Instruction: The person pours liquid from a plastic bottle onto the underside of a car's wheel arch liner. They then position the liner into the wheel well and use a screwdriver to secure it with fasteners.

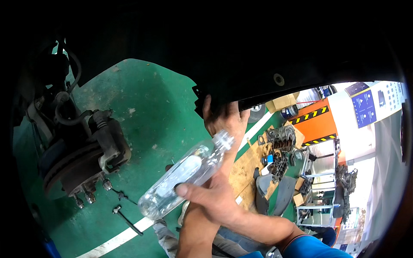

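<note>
My right hand (211,198) grips a clear plastic bottle (172,180), held tilted with its neck toward the upper right, across my left forearm. Farther up, my left hand (224,121) holds the lower edge of a dark black panel (241,64), some fingertips hidden by it. The bottle's neck overlaps that forearm in view. On the left is a wheel hub with a brake disc (69,167), caliper (112,142), hose and studs.
Long dark tools (129,220) lie on the green floor (146,107) below the hub. To the right, engine parts (279,136) and curved grey panels (282,198) lie on or beside cardboard (241,180). Beyond are metal racks (316,174) and an orange striped board (312,122).
</note>
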### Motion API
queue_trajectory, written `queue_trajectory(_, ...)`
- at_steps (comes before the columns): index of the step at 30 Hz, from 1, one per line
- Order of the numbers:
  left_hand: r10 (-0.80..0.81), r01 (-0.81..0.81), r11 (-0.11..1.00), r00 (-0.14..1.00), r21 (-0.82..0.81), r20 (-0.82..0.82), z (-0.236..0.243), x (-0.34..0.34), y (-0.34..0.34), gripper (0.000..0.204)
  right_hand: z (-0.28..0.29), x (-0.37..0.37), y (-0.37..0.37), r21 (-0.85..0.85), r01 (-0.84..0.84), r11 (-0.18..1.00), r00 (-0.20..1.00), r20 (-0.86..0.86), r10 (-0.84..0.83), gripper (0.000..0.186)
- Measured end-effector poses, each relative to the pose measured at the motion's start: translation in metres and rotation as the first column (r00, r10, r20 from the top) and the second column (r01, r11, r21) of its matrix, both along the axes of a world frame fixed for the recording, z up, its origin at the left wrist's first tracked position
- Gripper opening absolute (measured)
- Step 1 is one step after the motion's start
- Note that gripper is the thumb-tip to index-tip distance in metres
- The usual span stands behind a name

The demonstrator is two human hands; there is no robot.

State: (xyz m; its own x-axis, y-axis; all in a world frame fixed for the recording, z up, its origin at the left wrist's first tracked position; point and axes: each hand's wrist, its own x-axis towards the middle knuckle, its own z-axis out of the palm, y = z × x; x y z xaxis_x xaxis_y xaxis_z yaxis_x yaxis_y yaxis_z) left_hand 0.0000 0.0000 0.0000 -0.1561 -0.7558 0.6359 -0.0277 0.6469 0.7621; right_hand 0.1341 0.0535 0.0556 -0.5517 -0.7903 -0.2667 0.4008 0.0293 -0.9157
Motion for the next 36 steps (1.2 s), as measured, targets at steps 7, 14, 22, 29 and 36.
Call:
queue_trajectory(7,0.061,-0.065,0.993,0.997,-0.096,-0.051,-0.004,-0.005,-0.010,0.043,-0.023,0.046,-0.002,0.068,-0.169,0.983,0.948,0.286,0.143,0.042)
queue_trajectory(14,-0.065,0.064,0.998,0.995,0.011,0.071,-0.001,0.011,-0.011,0.049,0.006,-0.006,-0.002,0.098,0.043,0.994,0.998,0.040,-0.047,0.047)
queue_trajectory(22,-0.186,0.225,0.969,0.936,-0.100,0.300,-0.007,0.034,-0.004,0.057,0.022,-0.048,-0.001,-0.012,0.172,0.985,0.977,0.133,-0.169,0.040)
queue_trajectory(29,-0.178,0.178,0.984,0.968,0.020,0.178,-0.016,0.005,-0.002,0.061,0.017,-0.026,-0.006,0.073,0.091,0.993,0.994,-0.063,-0.086,0.044)
queue_trajectory(36,0.017,-0.018,0.998,1.000,-0.054,-0.012,0.000,-0.001,-0.003,0.041,-0.015,0.032,-0.006,0.095,-0.144,0.985,0.982,0.137,0.130,0.047)
